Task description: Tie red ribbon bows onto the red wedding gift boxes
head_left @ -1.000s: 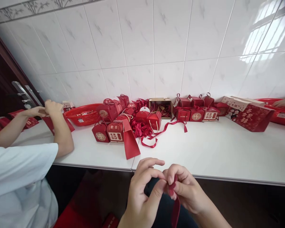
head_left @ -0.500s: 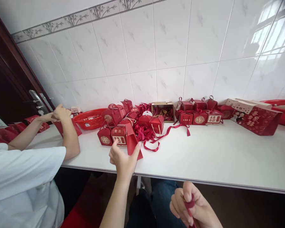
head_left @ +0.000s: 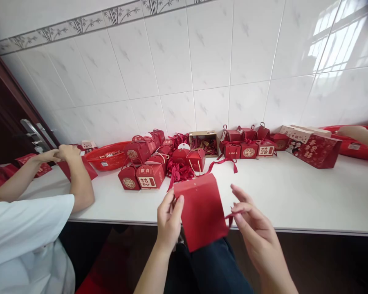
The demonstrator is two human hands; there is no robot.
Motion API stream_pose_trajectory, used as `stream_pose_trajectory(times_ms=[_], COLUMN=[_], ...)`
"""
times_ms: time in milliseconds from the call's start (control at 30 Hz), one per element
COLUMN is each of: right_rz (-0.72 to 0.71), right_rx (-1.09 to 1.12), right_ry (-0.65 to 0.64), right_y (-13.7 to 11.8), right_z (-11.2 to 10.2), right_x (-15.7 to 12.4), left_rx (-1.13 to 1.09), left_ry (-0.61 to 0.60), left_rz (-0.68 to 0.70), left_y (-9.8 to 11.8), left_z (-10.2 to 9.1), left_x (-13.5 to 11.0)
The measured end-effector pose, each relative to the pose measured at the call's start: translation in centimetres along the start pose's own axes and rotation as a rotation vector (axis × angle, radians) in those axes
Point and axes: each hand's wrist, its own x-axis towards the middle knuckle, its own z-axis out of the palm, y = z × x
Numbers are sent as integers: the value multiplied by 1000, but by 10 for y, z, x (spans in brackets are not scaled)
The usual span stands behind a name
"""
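Observation:
My left hand (head_left: pixel 169 220) grips the left edge of a flat red gift bag (head_left: pixel 202 212), thumb on its face, holding it tilted over my lap at the table's front edge. Two small holes show near the bag's upper edge. To the right of it, my right hand (head_left: pixel 253 228) pinches a dark red ribbon (head_left: pixel 231 218) between thumb and fingers; the ribbon hangs by the bag's right side, and I cannot tell whether it touches. Beyond the bag lie a heap of red ribbon (head_left: pixel 180 170) and small red gift boxes (head_left: pixel 149 176) with gold and white labels.
On the white table (head_left: pixel 294 192) stand an open carton (head_left: pixel 203 134) of ribbon, more red boxes (head_left: pixel 248 151) and a large red bag (head_left: pixel 314 149). Red plastic baskets (head_left: pixel 108 157) sit at both sides. A co-worker's arms (head_left: pixel 81 183) work at left; another person's arm (head_left: pixel 360 132) reaches in at right.
My left hand has picked up the red bag from beside the boxes and brought it nearer. My right hand has risen with the ribbon to the bag's side. An arm has appeared at far right.

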Motion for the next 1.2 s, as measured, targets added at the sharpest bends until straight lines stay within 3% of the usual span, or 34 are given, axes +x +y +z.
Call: stream_pose_trajectory(times_ms=[100,200,333,467,533,800,1200], right_rz=[-30,-23,-190,-292,-302,-367,-373], right_rx=[-166,-162,-192,-267,-307,-460,-604], right_ry=[-40,-136,-65,-34,-39,-13,-128], right_y=[4,9,12,12,14,17,10], right_z=[2,5,8,7,6,3,-1], right_x=[8,10,10,12,11,-10,-13], left_rx=[-29,2,-23,204,272,37,-60], left_ry=[-100,-116,-32,-25,-26,-207,-214], left_rz=[-41,41,131,365,413,233,162], left_y=[1,-2,-4,-10,-15,-20,-17], left_z=[12,23,35,38,36,31,34], left_x=[-19,-29,-30,-22,-20,-35,-38])
